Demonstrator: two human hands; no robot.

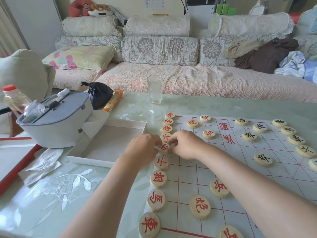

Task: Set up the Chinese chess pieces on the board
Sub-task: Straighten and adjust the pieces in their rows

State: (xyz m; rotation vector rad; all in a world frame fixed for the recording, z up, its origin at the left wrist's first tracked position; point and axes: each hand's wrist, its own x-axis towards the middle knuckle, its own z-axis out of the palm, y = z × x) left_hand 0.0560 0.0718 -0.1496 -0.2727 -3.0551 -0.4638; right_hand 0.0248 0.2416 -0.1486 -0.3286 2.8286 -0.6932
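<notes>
Room: living room, with a long sofa point(171, 78) and floral cushions behind the bench.
Bench: glass-topped bench point(68, 194) with a pale leaf pattern; the board lies on its right half.
Board: white sheet point(240, 169) printed with red grid lines, its left edge running away from the viewer.
Left hand: the left hand point(143, 148) has its fingers curled, the tips against the left rim of the middle red piece, gripping it from that side.
Right hand: the right hand point(185, 145) reaches across the board, its fingers bent down and pinching the same disc at its right and far rim.
Middle red piece: a pale wooden disc point(163, 148) with a red character, lying flat on the board's left edge line, directly between the two hands and partly covered by their fingertips.
Red row: eight more red-lettered discs point(158, 179) line that same edge, four beyond the hands and four nearer, the closest ones just beside the held disc.
Other red pieces: cannons and soldiers point(199, 209) sit further in on the grid, apart from the hands.
Black pieces: black-lettered discs point(263, 159) stand on the board's right side, well apart from both hands.
Left of the board: a shallow white box tray point(109, 141) sits just beside the left wrist, with a grey case point(54, 121) behind it.
Far edge: a clear glass point(154, 90) stands upright.
</notes>
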